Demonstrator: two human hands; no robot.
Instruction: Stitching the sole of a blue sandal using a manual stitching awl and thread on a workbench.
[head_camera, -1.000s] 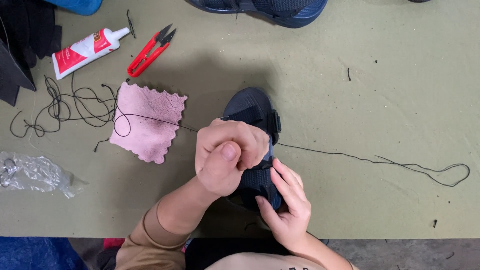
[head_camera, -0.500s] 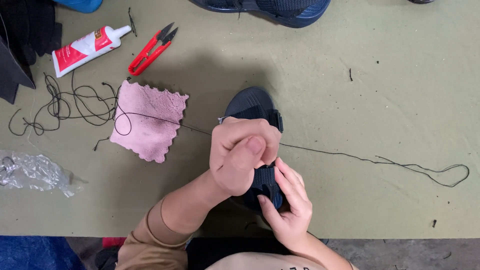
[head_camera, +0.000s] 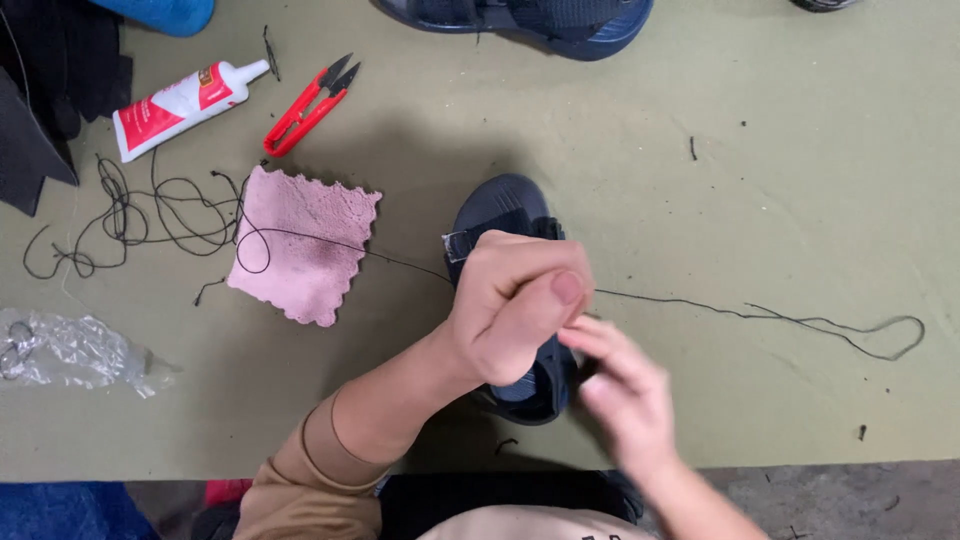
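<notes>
Presently, findings at the dark blue sandal (head_camera: 497, 213) on the green table (head_camera: 700, 200):
Left hand (head_camera: 515, 305): clenched over the sandal's middle, thumb pressed forward, apparently pinching the black thread (head_camera: 760, 316).
Right hand (head_camera: 625, 385): blurred, fingers loosely extended just right of the sandal; grasp could not be told.
Sandal: lay near the table's front edge, toe pointing away.
Thread: ran out both sides of the sandal, looping far right.
Method advice: thread should be kept taut and the sandal pinned flat.
Left of sandal: pink cloth (head_camera: 305, 245); beyond it red snips (head_camera: 310, 105) and glue tube (head_camera: 180, 100).
Open room: mostly right of the sandal.
</notes>
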